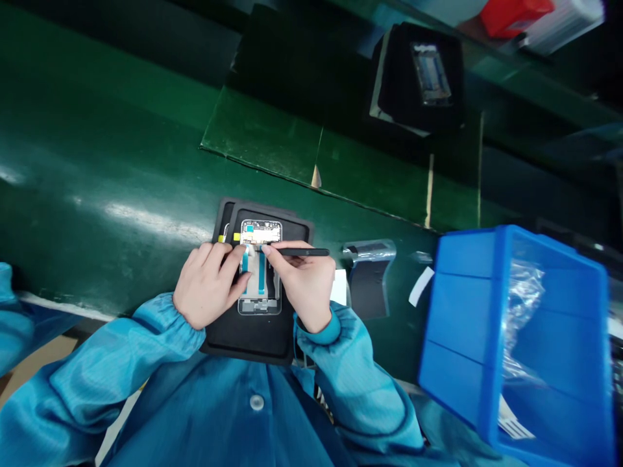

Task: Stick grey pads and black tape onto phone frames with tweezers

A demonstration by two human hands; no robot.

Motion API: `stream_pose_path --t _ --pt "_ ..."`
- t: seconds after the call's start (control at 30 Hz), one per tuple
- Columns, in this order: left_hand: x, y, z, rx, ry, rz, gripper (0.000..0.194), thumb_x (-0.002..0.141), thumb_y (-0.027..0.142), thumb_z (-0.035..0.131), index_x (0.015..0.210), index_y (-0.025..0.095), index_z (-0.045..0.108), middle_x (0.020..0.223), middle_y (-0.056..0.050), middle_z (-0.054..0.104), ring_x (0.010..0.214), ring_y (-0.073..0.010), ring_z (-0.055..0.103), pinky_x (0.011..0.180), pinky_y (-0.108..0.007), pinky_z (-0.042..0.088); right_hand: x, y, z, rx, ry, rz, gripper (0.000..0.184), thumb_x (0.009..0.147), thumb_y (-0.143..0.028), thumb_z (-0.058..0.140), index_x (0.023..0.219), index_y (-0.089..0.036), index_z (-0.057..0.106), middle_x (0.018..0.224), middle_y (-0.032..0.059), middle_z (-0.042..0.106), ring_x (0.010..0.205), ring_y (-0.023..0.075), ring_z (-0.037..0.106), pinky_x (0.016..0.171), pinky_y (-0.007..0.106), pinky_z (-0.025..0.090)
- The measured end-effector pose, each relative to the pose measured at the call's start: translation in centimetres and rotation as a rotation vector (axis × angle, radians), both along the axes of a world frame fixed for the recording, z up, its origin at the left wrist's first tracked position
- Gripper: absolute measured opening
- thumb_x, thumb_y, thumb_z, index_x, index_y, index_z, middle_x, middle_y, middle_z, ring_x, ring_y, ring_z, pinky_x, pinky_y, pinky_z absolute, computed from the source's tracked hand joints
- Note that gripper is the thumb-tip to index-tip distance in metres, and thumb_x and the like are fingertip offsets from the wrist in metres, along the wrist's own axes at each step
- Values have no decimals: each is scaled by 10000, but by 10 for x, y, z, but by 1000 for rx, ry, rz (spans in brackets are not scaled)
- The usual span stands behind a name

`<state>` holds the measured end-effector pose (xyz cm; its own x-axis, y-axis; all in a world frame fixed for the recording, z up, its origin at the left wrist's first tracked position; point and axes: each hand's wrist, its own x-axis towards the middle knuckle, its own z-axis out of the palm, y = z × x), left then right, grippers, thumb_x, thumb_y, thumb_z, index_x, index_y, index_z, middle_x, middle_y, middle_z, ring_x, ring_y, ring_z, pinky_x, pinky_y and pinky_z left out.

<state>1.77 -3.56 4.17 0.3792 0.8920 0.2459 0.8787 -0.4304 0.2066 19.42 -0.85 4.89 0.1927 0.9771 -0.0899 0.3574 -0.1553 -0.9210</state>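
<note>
An opened phone frame with blue strips and a yellow tab lies in a black tray at the near edge of the green bench. My left hand rests on the tray's left side, its fingers curled, the fingertips pressing on the frame beside a blue strip. My right hand pinches a thin black stylus-like tool, which lies level with its tip at the upper part of the frame.
A blue plastic bin holding clear bags stands at the right. A small black and silver holder sits just right of the tray. Farther back another black tray carries a second phone frame. A red box lies at top right.
</note>
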Motion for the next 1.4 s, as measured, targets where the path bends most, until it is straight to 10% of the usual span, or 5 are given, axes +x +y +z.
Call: stream_pose_path --t 0.63,1.07,1.27,1.4 --pt "-1 8 11 -60 188 -150 443 979 367 504 1353 156 607 1123 -122 647 1004 -293 549 777 -418 417 7 -4 -1 4 -11 -70 193 754 -371 820 822 -199 769 783 38 796 683 203 758 630 296 613" --pt "-28 24 33 -195 220 -364 441 954 453 568 1337 243 625 1260 -130 601 1130 -315 550 883 -440 484 116 -72 -7 83 2 -481 258 674 -326 897 845 -173 780 699 33 745 583 170 667 546 302 529" --pt "61 36 60 -137 212 -369 257 957 341 557 1102 187 703 1071 -117 654 943 -287 589 784 -432 473 185 -82 -31 175 94 -554 244 672 -325 889 822 -183 760 710 21 745 603 167 686 585 308 545" --pt "164 60 45 -259 74 -437 305 913 356 644 1158 174 638 1143 -98 637 1058 -278 568 884 -406 466 211 -74 -40 198 89 -509 243 672 -322 884 831 -189 760 805 46 773 709 196 726 684 349 582"
